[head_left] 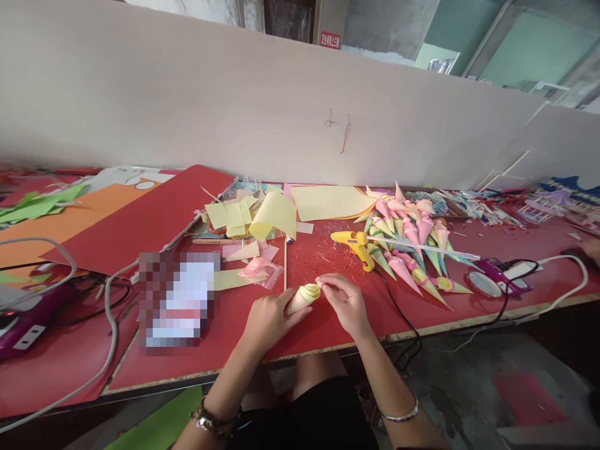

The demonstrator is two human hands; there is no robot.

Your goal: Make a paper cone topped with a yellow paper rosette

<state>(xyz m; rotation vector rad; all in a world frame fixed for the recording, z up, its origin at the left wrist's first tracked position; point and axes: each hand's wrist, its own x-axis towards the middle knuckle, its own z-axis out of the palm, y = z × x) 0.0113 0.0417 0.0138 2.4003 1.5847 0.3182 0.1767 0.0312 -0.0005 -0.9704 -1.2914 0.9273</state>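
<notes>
Landmark: yellow glue gun (pixel 355 244), lying on the red surface (pixel 319 325). Rolled yellow paper piece (pixel 300 300) is in the hands, left of the gun and nearer the wearer. Left hand (pixel 268 315): grip closed round its body. Right hand (pixel 345 303): grip narrow, fingertips pinching at its rim.

Containers: small clear bag (pixel 274 277) left of the gun, pink pieces (pixel 257 267) at it; overlap hides how much is inside. Behind and right of the gun, what looks like a shallow tray, mostly covered, contents unreadable.

Around: pile of pink, yellow and green paper cones (pixel 412 234) just right of the gun. Clear glue stick (pixel 431 248) pokes out of the gun's back and crosses over them. Black cord (pixel 398 301) runs from the gun to the near edge, right of the right hand. Yellow sheets (pixel 332 203) behind the gun; thin stick (pixel 285 265), curled yellow paper (pixel 276 215) and loose slips (pixel 229 215) left of it. Farther left, a pixelated rectangle (pixel 182 300), can't identify. Purple power strip (pixel 513 278) well right.
</notes>
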